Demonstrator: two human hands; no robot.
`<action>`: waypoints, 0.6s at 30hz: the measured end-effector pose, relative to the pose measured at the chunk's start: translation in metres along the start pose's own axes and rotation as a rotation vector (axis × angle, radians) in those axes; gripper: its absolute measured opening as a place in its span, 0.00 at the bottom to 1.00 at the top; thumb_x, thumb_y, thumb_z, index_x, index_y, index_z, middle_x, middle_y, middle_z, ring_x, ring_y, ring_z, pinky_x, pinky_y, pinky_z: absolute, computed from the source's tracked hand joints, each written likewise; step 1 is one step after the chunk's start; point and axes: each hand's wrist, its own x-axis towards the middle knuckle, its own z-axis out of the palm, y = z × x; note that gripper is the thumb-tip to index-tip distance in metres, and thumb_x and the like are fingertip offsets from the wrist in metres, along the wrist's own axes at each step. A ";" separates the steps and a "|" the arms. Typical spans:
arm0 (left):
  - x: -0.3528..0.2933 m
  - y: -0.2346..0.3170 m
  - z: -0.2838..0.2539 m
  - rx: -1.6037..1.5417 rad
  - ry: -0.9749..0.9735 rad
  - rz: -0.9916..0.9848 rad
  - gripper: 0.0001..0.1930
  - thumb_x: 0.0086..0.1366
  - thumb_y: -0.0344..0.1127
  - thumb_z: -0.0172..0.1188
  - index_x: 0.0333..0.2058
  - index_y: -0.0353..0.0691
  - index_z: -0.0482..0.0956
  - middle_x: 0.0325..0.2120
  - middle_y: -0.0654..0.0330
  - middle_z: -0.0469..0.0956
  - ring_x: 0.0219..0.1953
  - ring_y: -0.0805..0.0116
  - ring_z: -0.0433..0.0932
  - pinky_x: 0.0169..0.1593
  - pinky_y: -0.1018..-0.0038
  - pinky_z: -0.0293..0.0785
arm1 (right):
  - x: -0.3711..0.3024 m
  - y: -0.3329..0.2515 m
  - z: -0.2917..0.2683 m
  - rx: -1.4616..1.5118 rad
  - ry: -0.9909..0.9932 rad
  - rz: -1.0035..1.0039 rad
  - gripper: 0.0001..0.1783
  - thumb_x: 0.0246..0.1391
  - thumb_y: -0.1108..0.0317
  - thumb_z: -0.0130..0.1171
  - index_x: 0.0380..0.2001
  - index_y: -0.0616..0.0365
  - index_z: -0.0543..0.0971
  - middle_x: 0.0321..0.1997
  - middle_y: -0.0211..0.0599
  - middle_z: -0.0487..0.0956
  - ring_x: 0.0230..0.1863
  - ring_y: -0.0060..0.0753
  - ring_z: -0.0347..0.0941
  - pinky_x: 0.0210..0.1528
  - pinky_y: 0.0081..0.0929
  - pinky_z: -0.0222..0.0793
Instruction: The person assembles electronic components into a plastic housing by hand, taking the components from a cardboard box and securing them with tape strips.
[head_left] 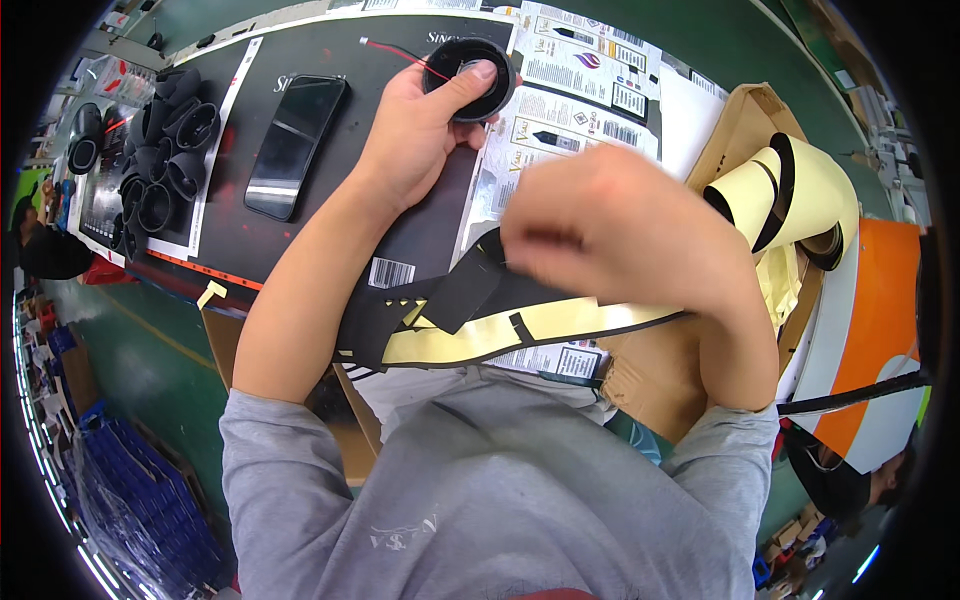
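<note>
"So, what sits at the middle of this?"

"That round black housing (460,50), held up over the far part of the tabletop (400,240) in the left hand (420,130)."

"Anything that could go wrong with it?"

"I'd watch the thin red-and-black wire lead (400,50). It hangs loose out of the left side, so a snag could tug it. The housing might also twist, since one hand alone supports it."

"Where is it against the fingers?"

"Between them: the left thumb presses down inside the cup, and the other fingers wrap beneath and behind the rim, gripping it. The right hand (610,215) is well apart, nearer the body."

"Are those fingers holding something?"

"I can't tell. They look curled, but they're blurred, right by the black adhesive strips (470,335) with pale yellow backing."

"And farther out?"

"A dark smartphone (297,148) lies left of the forearm, with a heap of black cup-shaped parts (160,160) beyond it. To the right, a roll of yellow-backed strip (815,190) rests in a cardboard box (735,125)."
</note>
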 end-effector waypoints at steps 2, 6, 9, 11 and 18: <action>-0.002 -0.001 0.001 0.093 -0.016 0.040 0.11 0.64 0.34 0.60 0.41 0.34 0.76 0.36 0.54 0.81 0.29 0.79 0.74 0.28 0.83 0.65 | -0.007 -0.009 0.003 -0.067 -0.325 0.092 0.03 0.43 0.72 0.59 0.23 0.60 0.78 0.24 0.40 0.77 0.28 0.47 0.74 0.33 0.37 0.71; -0.004 -0.005 0.001 0.168 0.008 0.097 0.11 0.62 0.32 0.61 0.41 0.35 0.76 0.34 0.57 0.82 0.28 0.80 0.73 0.29 0.82 0.65 | -0.007 0.001 -0.001 -0.234 -0.552 0.374 0.07 0.37 0.69 0.62 0.21 0.61 0.80 0.22 0.45 0.77 0.31 0.49 0.76 0.34 0.39 0.71; -0.001 -0.004 -0.006 0.190 -0.046 0.078 0.11 0.62 0.33 0.61 0.41 0.34 0.76 0.35 0.55 0.81 0.30 0.78 0.72 0.32 0.80 0.66 | 0.003 -0.005 -0.002 -0.162 -0.724 0.398 0.07 0.38 0.69 0.63 0.24 0.61 0.81 0.24 0.45 0.78 0.31 0.49 0.76 0.36 0.38 0.72; 0.001 -0.005 0.000 0.149 -0.038 0.093 0.11 0.61 0.34 0.63 0.39 0.36 0.77 0.32 0.60 0.80 0.28 0.79 0.72 0.31 0.81 0.67 | -0.004 -0.006 0.014 -0.041 -0.600 0.157 0.10 0.39 0.71 0.63 0.29 0.60 0.81 0.25 0.45 0.79 0.33 0.49 0.77 0.37 0.39 0.72; 0.002 -0.005 -0.004 0.118 -0.037 0.090 0.12 0.63 0.35 0.61 0.40 0.33 0.75 0.38 0.52 0.81 0.29 0.77 0.70 0.33 0.79 0.67 | -0.002 -0.010 0.028 -0.086 -0.576 0.051 0.13 0.43 0.79 0.57 0.35 0.60 0.82 0.32 0.43 0.78 0.37 0.46 0.76 0.40 0.38 0.73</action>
